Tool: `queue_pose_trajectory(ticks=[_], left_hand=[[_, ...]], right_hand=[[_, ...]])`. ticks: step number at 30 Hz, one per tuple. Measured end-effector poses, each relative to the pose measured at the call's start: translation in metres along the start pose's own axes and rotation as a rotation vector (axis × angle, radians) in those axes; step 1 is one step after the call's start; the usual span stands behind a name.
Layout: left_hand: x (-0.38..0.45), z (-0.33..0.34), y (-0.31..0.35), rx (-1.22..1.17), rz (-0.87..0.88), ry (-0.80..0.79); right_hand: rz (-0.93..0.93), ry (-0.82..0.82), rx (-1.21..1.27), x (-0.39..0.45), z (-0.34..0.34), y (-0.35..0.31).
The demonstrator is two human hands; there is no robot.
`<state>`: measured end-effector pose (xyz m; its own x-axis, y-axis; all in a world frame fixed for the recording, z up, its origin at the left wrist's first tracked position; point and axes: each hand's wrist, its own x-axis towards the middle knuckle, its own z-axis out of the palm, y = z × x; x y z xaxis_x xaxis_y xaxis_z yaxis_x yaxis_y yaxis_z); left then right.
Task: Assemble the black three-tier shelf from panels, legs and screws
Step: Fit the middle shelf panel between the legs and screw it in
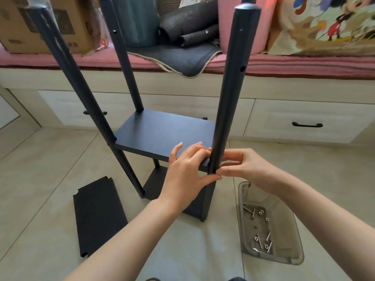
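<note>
The black shelf frame stands on the tiled floor with three upright legs in sight. A middle panel [162, 132] sits between the legs, above a lower panel [154, 185]. My left hand [186, 171] grips the near right leg [229, 94] where it meets the middle panel's front corner. My right hand [241, 165] pinches at the same joint from the right, thumb and fingers against the leg. What is between the fingertips is hidden. A loose black panel [97, 216] lies flat on the floor at the left.
A clear plastic tray [243, 199] with several screws and washers sits on the floor at the right. Behind the shelf runs a low cabinet with drawers [304, 118], topped by a pink cushion, a cardboard box [20, 27], dark fabric and a cartoon pillow.
</note>
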<state>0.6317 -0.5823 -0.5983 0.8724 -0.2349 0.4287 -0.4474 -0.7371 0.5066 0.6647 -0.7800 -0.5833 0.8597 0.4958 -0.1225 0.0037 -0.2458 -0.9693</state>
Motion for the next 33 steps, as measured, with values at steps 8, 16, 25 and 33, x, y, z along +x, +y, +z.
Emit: queue_pose_trajectory(ticks=[8, 16, 25, 33], left_hand=[[0.011, 0.002, -0.001, -0.082, 0.011, -0.023], [0.021, -0.002, 0.000, -0.121, -0.013, -0.147], [0.016, -0.005, -0.005, 0.065, 0.017, -0.219], [0.013, -0.006, -0.012, 0.069, 0.046, -0.230]], right_hand=[[0.211, 0.235, 0.548, 0.009, 0.001, 0.013], [0.353, 0.278, 0.349, 0.034, 0.026, 0.005], [0.309, 0.193, 0.328, 0.024, 0.021, 0.008], [0.306, 0.193, 0.349, 0.012, 0.025, 0.002]])
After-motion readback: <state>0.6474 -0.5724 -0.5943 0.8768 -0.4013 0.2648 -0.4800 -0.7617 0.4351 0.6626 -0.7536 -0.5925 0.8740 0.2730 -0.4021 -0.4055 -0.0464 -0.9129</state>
